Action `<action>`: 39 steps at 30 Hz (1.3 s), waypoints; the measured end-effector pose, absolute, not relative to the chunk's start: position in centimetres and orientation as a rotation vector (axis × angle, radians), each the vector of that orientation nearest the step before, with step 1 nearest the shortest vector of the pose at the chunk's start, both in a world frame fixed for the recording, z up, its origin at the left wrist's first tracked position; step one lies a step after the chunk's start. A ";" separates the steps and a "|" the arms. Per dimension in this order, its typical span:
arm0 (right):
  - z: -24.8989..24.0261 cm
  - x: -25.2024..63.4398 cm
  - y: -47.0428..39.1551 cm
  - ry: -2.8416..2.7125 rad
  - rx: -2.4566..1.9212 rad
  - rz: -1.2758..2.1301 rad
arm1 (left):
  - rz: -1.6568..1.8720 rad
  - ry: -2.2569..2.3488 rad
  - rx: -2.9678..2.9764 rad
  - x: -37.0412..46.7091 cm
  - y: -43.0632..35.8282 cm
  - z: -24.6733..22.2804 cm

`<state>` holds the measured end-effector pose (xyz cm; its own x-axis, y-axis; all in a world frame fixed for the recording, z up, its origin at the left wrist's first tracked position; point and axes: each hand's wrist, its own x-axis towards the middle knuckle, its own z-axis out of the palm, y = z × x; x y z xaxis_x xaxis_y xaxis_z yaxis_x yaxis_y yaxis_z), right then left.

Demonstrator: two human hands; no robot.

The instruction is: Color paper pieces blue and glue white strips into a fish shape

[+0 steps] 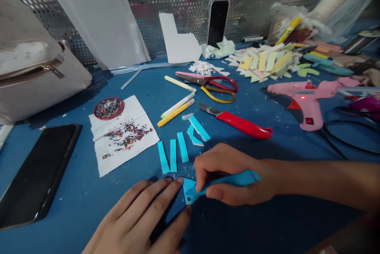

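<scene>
My right hand (pixel 234 174) is closed around a long blue piece (pixel 237 179). Its broad end sticks out behind the thumb, and its other end, with a small round hole, points left; what kind of thing it is I cannot tell. Against that end lies a blue triangular piece (pixel 189 185) on the table. My left hand (pixel 145 210) lies flat with fingers stretched, index fingertip touching the triangle's left edge and thumb tip just below the holed end. Several blue strips (pixel 173 155) lie just beyond the fingers. A red-handled knife (pixel 243 125) rests beyond my right hand.
Scissors (pixel 219 86) and yellow and pale sticks (pixel 176 112) lie mid-table. A pink glue gun (pixel 308 99) with cable stands right. Left are beads on paper (pixel 102 165), a red dish (pixel 108 108), a phone (pixel 38 170) and a bag (pixel 38 71). Foam scraps (pixel 267 62) fill the back.
</scene>
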<state>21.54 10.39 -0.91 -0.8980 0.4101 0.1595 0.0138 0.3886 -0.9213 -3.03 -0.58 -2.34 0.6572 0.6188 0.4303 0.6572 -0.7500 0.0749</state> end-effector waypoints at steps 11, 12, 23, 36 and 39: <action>-1.2 21.3 10.1 -2.337 -0.198 1.244 | -0.589 -1.038 -2.836 -3.0 0.4 -2.1; -1.3 21.3 10.0 -2.331 -0.174 1.188 | -0.605 -1.032 -2.820 -2.9 0.5 -2.3; -1.2 20.8 9.2 -2.024 0.060 0.655 | -0.476 -0.975 -2.825 -3.2 0.3 -2.2; -1.3 20.9 6.5 -1.987 0.062 0.541 | -0.198 -0.956 -2.899 -1.3 0.6 0.0; -1.2 21.0 6.5 -2.026 0.057 0.473 | -0.210 -0.952 -2.873 -0.7 1.8 0.3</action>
